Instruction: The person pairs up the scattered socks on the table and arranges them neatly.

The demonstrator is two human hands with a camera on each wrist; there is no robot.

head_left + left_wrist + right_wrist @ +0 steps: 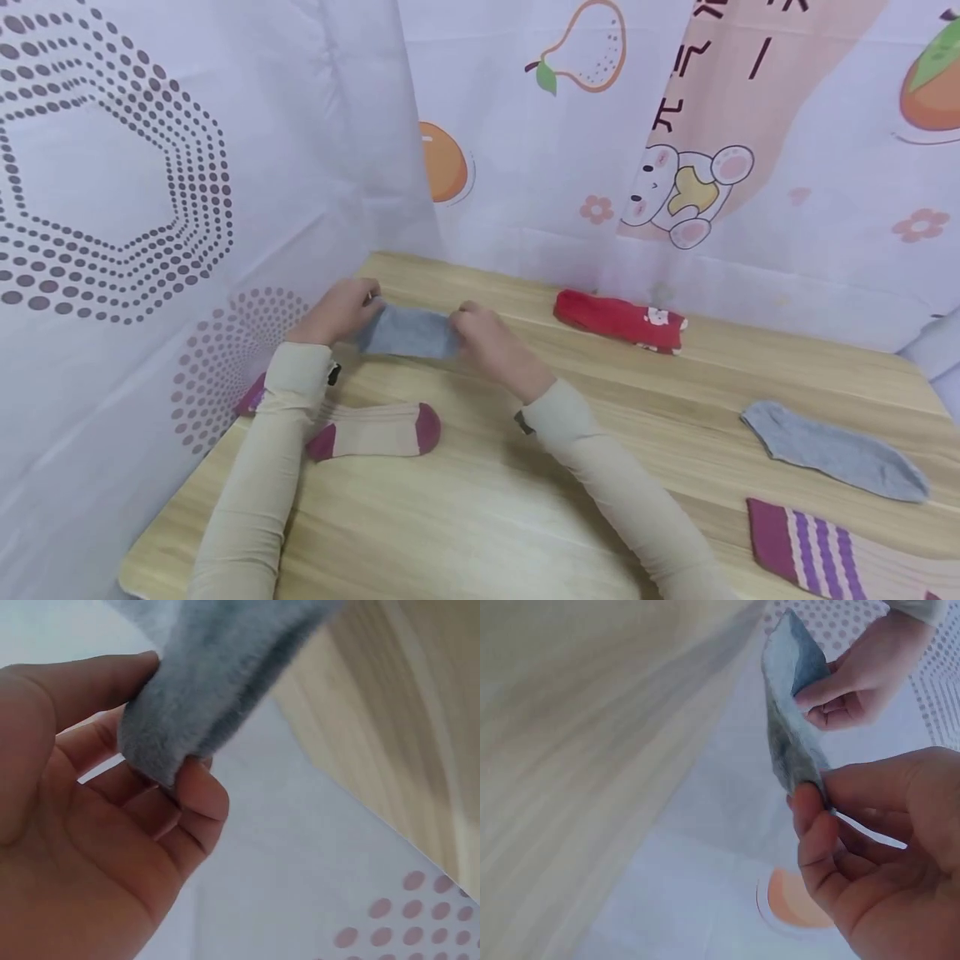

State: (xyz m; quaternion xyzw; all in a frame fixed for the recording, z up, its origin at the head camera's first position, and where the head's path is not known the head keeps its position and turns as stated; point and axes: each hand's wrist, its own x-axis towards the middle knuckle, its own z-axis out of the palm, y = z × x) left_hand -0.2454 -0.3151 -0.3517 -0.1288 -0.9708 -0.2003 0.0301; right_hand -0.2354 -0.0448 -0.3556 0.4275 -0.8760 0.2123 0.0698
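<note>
A grey sock (414,332) is stretched between both hands over the back left of the wooden table. At its left end, my left hand (343,312) grips the fabric; the left wrist view shows fingers curled around the grey sock (217,675). My right hand (497,346) pinches the opposite end between thumb and fingers, with the sock (784,735) hanging as a folded band in the right wrist view. Nearer the body, a cream sock with maroon toe and heel (377,432) lies flat below the held sock, partly behind the left sleeve.
On the wooden table (525,508) lie a red sock (618,321) at the back, another grey sock (836,450) at the right and a striped maroon and cream sock (847,550) at the front right. A maroon piece (252,398) shows beside the left sleeve. Printed curtains (510,150) border the table.
</note>
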